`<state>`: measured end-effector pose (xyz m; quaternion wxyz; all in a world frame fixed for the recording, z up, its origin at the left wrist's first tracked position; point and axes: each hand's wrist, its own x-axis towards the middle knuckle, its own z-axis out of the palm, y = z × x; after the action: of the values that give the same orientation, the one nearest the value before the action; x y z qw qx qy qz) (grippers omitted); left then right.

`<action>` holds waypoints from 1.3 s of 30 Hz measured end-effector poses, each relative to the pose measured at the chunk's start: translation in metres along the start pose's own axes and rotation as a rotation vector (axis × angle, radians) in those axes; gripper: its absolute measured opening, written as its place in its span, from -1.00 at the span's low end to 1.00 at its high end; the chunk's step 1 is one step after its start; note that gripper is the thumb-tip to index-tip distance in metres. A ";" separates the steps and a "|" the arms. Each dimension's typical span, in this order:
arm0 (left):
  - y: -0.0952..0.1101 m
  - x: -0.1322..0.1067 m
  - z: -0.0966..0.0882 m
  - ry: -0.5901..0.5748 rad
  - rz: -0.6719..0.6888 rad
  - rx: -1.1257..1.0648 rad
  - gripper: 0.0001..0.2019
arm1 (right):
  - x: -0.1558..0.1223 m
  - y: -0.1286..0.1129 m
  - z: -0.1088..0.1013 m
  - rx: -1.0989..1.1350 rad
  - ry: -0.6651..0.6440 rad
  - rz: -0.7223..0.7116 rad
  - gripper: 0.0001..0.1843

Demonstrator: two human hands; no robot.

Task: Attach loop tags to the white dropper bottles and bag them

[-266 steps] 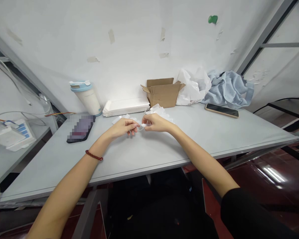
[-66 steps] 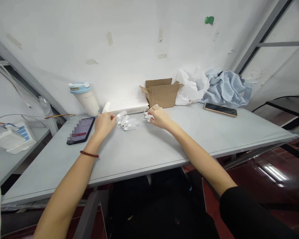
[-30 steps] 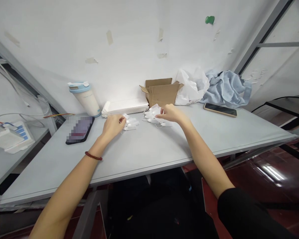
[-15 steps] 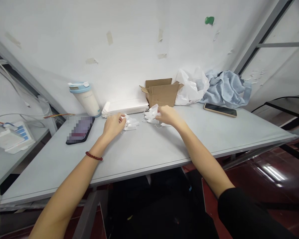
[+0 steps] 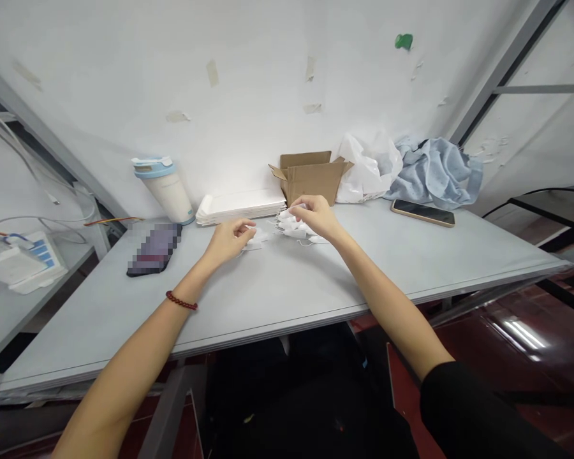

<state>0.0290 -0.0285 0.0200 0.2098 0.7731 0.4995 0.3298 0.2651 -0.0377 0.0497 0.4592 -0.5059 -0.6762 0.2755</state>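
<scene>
My left hand (image 5: pixel 228 241) is over a small group of white tags with thin strings (image 5: pixel 257 238). Its thumb and index finger are bent but apart, and I see nothing between them. My right hand (image 5: pixel 319 217) hovers over a bigger heap of similar white stringed tags (image 5: pixel 293 227), with the fingers curled and the tips close together. Whatever those fingertips pinch, if anything, blends into the white heap behind them. A stack of flat white sheets or envelopes (image 5: pixel 239 205) lies behind the left hand.
Behind my right hand stands an open cardboard box (image 5: pixel 313 182). A white plastic bag (image 5: pixel 368 167) and light blue cloth (image 5: pixel 435 172) lie to its right. One phone (image 5: pixel 423 213) is at the right, another (image 5: pixel 154 250) at the left, near a tumbler (image 5: pixel 167 191).
My left hand has moved slightly right and its thumb and finger have parted. My right hand has shifted a little left and up; the white piece seen at its fingertips no longer stands out.
</scene>
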 end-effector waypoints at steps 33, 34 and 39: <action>0.019 -0.007 0.005 -0.196 -0.019 -0.233 -0.75 | 0.000 0.010 0.021 0.107 -0.222 0.014 -0.83; 0.018 -0.007 0.005 -0.195 -0.018 -0.235 -0.75 | 0.000 0.011 0.021 0.107 -0.225 0.014 -0.83; 0.015 -0.006 0.006 -0.191 -0.007 -0.244 -0.76 | 0.000 0.012 0.023 0.125 -0.233 0.016 -0.82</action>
<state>0.0415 -0.0399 0.0239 0.3499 0.7680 0.4363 0.3121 0.2497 -0.0315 0.0295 0.4058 -0.4461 -0.7026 0.3777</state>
